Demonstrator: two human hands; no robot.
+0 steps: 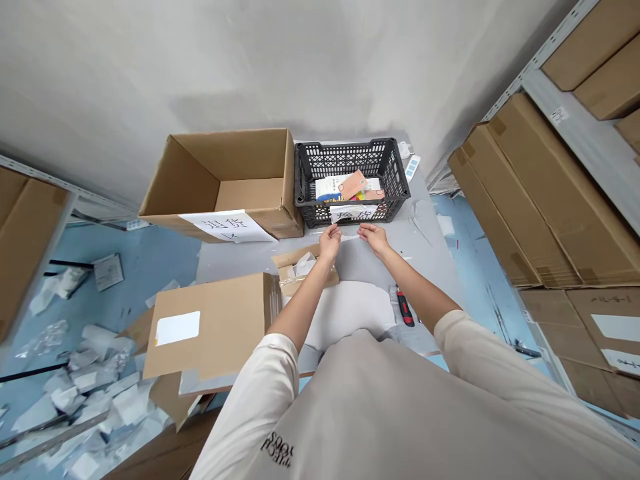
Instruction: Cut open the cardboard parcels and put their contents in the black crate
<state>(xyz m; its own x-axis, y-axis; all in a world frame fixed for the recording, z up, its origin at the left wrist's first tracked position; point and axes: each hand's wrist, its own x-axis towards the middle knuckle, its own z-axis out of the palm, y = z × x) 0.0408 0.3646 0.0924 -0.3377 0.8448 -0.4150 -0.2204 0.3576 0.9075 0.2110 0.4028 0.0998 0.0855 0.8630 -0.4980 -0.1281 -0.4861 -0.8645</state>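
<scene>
Both hands are close together in front of the black plastic crate (299,175). My left hand (331,243) is closed in a pinch, and so is my right hand (373,237). A thin white strip (351,237) spans the gap between my fingertips; whether it is paper or tape I cannot make out. Just beyond the fingers, a white handwritten label (353,213) hangs on the crate's front. Inside the crate lie white packages (327,185) and a salmon-coloured tag (353,185). Below my left hand, a small opened carton (293,257) holds crumpled white wrapping (303,265).
An open cardboard box (220,217) with a handwritten sheet (230,225) stands left of the crate. A flattened carton (220,327) covers the table's left front. A red-black utility knife (405,308) lies at right. Shelves of cartons (530,180) flank the right; packing scraps (95,380) litter the left floor.
</scene>
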